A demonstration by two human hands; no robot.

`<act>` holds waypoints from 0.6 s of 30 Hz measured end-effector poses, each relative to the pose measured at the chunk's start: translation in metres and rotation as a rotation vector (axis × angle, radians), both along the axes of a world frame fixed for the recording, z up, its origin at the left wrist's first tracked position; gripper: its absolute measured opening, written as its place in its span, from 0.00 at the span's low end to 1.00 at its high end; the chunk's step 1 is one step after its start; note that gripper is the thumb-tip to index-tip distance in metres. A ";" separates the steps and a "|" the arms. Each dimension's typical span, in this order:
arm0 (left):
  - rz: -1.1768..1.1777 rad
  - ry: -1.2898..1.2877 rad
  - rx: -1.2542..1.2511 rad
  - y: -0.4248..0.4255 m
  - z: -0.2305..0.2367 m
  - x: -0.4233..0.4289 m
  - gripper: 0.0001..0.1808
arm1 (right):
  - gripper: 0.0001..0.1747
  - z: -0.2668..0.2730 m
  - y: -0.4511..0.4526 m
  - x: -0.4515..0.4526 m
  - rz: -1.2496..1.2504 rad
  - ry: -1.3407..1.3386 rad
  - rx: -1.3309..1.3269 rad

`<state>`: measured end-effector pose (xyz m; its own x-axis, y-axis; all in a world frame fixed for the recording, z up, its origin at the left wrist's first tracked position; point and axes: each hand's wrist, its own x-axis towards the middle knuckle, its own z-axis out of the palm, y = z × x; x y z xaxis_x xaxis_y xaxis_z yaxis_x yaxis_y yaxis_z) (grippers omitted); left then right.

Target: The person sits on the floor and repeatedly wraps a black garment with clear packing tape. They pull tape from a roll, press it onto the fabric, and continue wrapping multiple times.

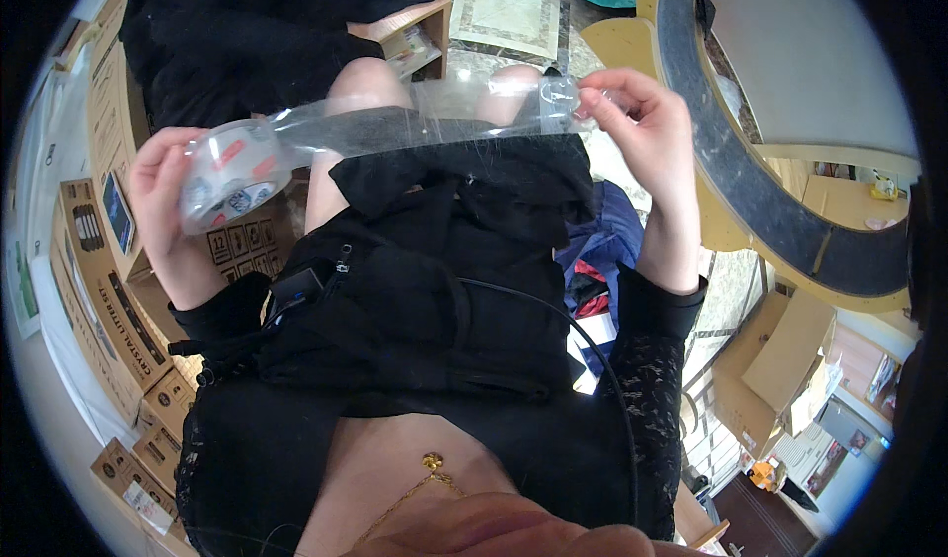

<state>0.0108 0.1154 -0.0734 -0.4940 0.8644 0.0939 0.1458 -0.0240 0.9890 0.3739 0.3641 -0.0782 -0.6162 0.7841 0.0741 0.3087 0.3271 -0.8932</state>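
A wide roll of clear packing tape (pixel 244 164) sits in my left hand (pixel 164 179), fingers on its outer side. From the roll a long strip of clear tape (pixel 422 116) stretches across to my right hand (pixel 644 124), which pinches its free end between thumb and fingers. The strip hangs above my lap and knees. Through it the black garment (pixel 459 168) on my lap shows.
Cardboard boxes (pixel 111 305) with printing are stacked along the left. A curved counter with a dark top (pixel 729 142) bends around the right side. An open carton (pixel 778 364) stands on the tiled floor at lower right. A black cable (pixel 570 320) crosses my front.
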 end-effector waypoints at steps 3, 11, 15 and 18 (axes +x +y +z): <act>-0.159 -0.034 -0.228 0.006 -0.021 -0.001 0.10 | 0.09 -0.021 -0.008 0.002 -0.001 -0.147 -0.026; -0.352 0.739 -0.438 0.053 -0.070 0.059 0.12 | 0.14 -0.103 -0.059 -0.012 0.044 -0.537 0.363; -0.311 0.705 -0.370 0.052 -0.073 0.046 0.11 | 0.10 -0.099 -0.053 -0.005 -0.122 -0.387 0.227; -0.236 0.354 -0.344 0.035 -0.065 0.021 0.09 | 0.08 -0.067 -0.046 0.005 -0.182 -0.096 0.037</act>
<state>0.0320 0.1507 -0.1387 -0.2726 0.9580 -0.0886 0.5010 0.2200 0.8371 0.3792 0.3182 -0.1457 -0.4707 0.8807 0.0528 0.4487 0.2905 -0.8452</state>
